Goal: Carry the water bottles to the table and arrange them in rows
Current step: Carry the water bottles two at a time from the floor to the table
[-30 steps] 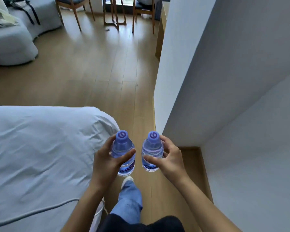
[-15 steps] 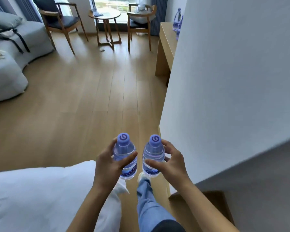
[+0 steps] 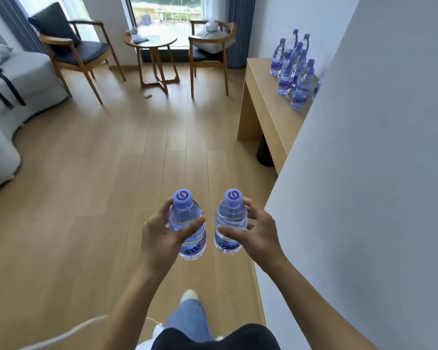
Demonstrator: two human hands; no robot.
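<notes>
My left hand (image 3: pixel 162 231) grips a clear water bottle with a purple cap (image 3: pixel 186 218), held upright over the wooden floor. My right hand (image 3: pixel 253 232) grips a second upright bottle (image 3: pixel 230 219) beside it, a small gap apart. Ahead on the right, a light wooden table (image 3: pixel 261 97) stands against the wall. Several matching bottles (image 3: pixel 292 69) stand on it in rows, partly hidden by the wall corner.
A white wall corner (image 3: pixel 352 173) juts in close on my right. A grey sofa (image 3: pixel 8 97) lies at left. Two wooden chairs (image 3: pixel 74 54) flank a small round table (image 3: pixel 153 44) by the window. A white cable (image 3: pixel 68 332) trails near my feet.
I have walked forward past the bed, which has dropped out of view. The table with its bottles has come into full view. Both hands still hold their bottles the same way.
</notes>
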